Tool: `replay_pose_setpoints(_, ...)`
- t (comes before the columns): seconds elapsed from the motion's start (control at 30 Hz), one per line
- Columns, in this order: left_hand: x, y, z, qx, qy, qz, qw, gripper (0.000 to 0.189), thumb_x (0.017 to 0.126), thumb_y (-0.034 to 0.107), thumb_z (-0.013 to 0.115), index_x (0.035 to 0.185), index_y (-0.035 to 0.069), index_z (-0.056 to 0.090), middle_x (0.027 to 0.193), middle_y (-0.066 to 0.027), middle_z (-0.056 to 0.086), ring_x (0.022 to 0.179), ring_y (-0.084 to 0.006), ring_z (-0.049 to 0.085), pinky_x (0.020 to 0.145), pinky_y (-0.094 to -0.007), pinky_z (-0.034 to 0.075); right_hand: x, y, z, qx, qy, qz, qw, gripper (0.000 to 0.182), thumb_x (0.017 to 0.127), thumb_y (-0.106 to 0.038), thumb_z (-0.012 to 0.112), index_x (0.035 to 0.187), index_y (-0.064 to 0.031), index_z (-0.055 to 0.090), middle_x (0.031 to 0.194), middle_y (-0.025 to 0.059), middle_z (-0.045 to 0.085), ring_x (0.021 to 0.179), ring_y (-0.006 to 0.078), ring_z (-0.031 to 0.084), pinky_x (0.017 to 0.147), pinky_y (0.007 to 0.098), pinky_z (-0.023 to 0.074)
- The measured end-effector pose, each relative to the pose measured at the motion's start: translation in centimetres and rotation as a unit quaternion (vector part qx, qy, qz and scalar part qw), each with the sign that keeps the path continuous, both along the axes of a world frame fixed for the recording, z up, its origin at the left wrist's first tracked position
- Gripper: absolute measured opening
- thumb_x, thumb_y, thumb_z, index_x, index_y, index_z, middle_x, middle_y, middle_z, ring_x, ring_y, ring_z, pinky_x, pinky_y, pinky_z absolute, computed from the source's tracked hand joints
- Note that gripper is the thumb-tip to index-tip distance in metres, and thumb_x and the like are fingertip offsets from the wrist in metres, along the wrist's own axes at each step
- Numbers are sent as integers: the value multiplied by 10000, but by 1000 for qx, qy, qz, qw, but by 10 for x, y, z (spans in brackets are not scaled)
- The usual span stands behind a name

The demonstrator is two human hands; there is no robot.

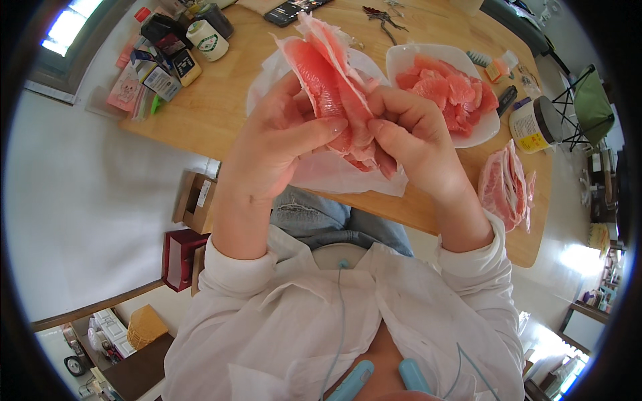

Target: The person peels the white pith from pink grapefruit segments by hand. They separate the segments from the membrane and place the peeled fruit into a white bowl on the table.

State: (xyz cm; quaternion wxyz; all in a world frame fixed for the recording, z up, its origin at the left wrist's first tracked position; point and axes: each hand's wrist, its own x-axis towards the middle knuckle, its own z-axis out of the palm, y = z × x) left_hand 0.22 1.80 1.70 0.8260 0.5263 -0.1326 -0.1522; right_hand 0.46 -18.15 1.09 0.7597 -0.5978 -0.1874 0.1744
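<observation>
Between my two hands is a pink pomelo segment (321, 85), its pale membrane split and folded back from the pulp. My left hand (281, 133) grips it from the left, thumb lying across the pulp. At the segment's right edge, my right hand (409, 130) pinches the membrane and pulp between thumb and bent fingers. Below the fruit a thin white plastic sheet (351, 178) lies on the wooden table. Just beyond my right hand, a white square dish (401, 52) holds a heap of peeled pomelo pulp (446, 90).
Emptied pomelo membranes (504, 188) lie stacked at the table's (431, 215) right side, near a dark-lidded jar (531, 125). Bottles (208, 40) and small boxes (160, 80) crowd the far left edge. A phone-like black item (286, 15) and dried stems (383, 20) lie behind.
</observation>
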Motion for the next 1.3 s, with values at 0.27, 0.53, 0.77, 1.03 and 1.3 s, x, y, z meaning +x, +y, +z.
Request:
replay_pose_setpoints(0.27, -3, -20, -3, 124, -108, 141, 976, 431, 820, -5, 596, 1236, -13, 482, 1031, -94, 639, 838, -160, 648, 719, -287, 537, 2, 14, -6, -34, -38, -58, 997, 217, 917, -195, 649, 917, 13, 589, 712, 14, 604, 572, 59, 521, 497, 233, 409)
replay_pose_setpoints(0.53, -6, -22, -14, 195, -117, 120, 966, 424, 846, 0, 525, 1267, 1, 474, 958, -78, 621, 747, -108, 604, 625, -240, 496, 5, 18, -22, -230, -327, -191, 896, 181, 978, -158, 586, 948, 21, 578, 573, 70, 521, 482, 110, 477, 459, 293, 410)
replay_pose_setpoints(0.77, -11, 1, 2, -58, 85, -73, 992, 305, 857, 33, 480, 1153, -34, 507, 804, -86, 583, 528, -131, 524, 402, -247, 407, -2, 10, -11, 12, -109, -27, 994, 254, 1030, -199, 486, 957, 14, 604, 604, 6, 537, 440, 57, 442, 401, 224, 330)
replay_pose_setpoints(1.03, -7, 5, -4, -72, 84, -97, 989, 289, 920, 122, 545, 1160, -35, 513, 979, -76, 587, 781, -133, 595, 571, -250, 488, 2, 1, -10, 156, 51, 72, 984, 305, 1037, -252, 469, 952, 1, 616, 642, 10, 558, 398, 45, 406, 388, 202, 316)
replay_pose_setpoints(1.3, -5, -28, -7, 148, -99, 155, 972, 301, 977, 204, 556, 1154, -34, 501, 1040, -119, 589, 884, -183, 597, 752, -305, 482, 8, 18, -7, -46, -178, -124, 975, 264, 1004, -235, 547, 908, 11, 548, 693, 46, 555, 550, 108, 493, 495, 241, 395)
